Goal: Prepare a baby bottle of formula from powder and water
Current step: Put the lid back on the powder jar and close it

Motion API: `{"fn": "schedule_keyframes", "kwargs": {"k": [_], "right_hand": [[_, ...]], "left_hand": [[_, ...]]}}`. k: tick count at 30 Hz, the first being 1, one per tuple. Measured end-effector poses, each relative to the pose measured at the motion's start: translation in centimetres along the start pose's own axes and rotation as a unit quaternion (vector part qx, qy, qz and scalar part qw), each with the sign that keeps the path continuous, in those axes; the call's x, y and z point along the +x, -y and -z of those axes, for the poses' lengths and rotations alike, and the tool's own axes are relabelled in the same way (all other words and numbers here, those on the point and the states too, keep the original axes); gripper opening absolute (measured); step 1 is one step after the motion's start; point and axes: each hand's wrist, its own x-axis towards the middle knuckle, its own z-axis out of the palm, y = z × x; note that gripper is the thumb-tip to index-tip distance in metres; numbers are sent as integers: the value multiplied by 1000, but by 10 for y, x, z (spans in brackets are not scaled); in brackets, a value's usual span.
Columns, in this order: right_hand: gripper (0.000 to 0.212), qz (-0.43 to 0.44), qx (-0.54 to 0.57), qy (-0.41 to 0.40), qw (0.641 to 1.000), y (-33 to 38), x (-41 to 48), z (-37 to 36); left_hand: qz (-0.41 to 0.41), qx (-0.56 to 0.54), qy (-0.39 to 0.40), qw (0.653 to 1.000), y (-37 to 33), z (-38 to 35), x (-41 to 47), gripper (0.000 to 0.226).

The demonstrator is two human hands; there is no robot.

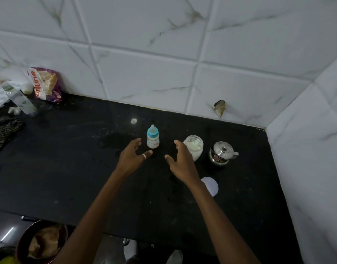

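Teal-collared white baby bottle (153,139); black counter (68,168); white marbled tiles (144,44); checked cloth (3,133).

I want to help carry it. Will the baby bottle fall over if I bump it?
The baby bottle looks small and plastic, so it is probably light and hard to break. It stands upright and narrow, so a sideways push may tip it. Its round body would likely roll.

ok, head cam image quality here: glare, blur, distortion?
Head view: dim overall, the black counter underexposed; one small glare spot behind the baby bottle; wide-angle lens bows the wall tiles; packet at far left soft; left hand and right hand fairly sharp.
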Motion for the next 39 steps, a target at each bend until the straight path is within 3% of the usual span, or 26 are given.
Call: {"fn": "schedule_keyframes", "kwargs": {"k": [9, 17, 25, 31, 39], "right_hand": [[47, 2, -66, -34, 997, -64, -54, 36], [79, -119, -260, 117, 951, -107, -65, 64], [85, -168, -277, 173, 930, -114, -53, 51], [81, -181, -276, 151, 932, -114, -51, 46], [84, -169, -197, 59, 964, -93, -43, 66]], "left_hand": [[10, 13, 54, 998, -6, -55, -38, 80], [16, 17, 110, 994, -10, -90, -43, 82], [30, 18, 156, 987, 3, -102, -22, 83], [20, 19, 170, 985, 13, -109, 1, 90], [-52, 13, 152, 987, -10, -133, 41, 127]]}}
